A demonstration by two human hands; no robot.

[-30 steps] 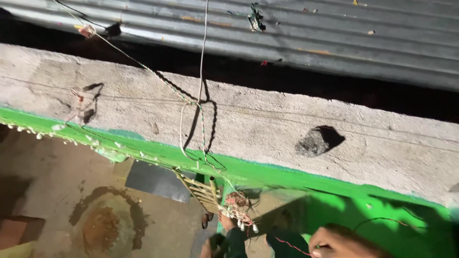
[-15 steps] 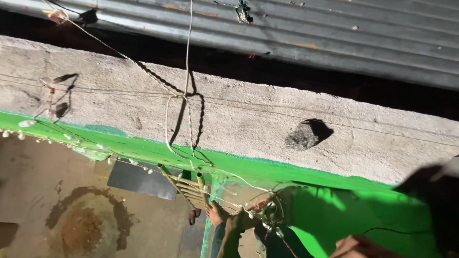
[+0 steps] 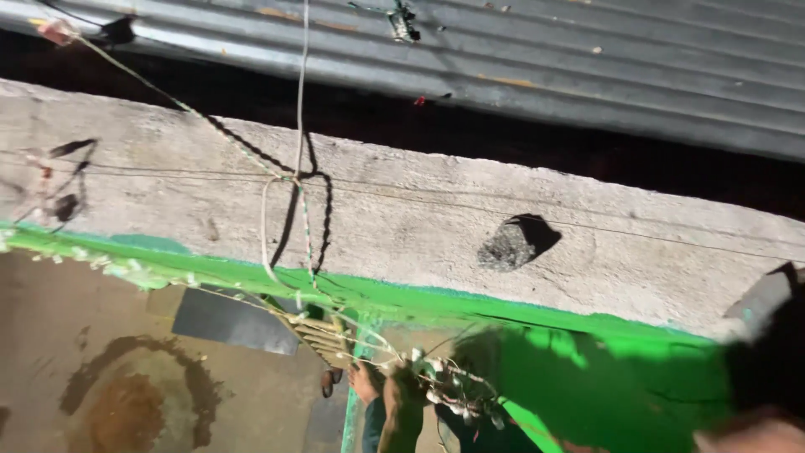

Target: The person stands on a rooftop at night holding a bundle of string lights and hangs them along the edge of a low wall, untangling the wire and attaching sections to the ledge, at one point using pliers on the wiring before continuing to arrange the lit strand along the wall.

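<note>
Overhead, in the upper part of the frame: a corrugated metal roof sheet point(image 3: 545, 59), grey, running from left to right. Directly below it, a dark gap, then a rough concrete beam point(image 3: 402, 218) crossing the frame at a slight downward slant toward the right. On the beam, right of centre: a dark stone-like lump point(image 3: 506, 245) with its shadow. Along the beam's lower edge: a bright green painted band point(image 3: 537, 352), widening toward the lower right. From the top centre downward: a thin white cord point(image 3: 300, 92), looped at the beam face and joined there by a second speckled string point(image 3: 159, 92) coming from the upper left corner. At lower centre: a tangled string of small lights point(image 3: 444, 386), draped just under the green band. Left hand point(image 3: 407, 390) raised into that tangle, touching it, fingers closed around the strands. Right hand point(image 3: 755, 432) at the lower right corner, blurred and cut off by the frame edge; finger state cannot be told. At lower left: a bare brown wall point(image 3: 75, 335) with a darker stain.
</note>
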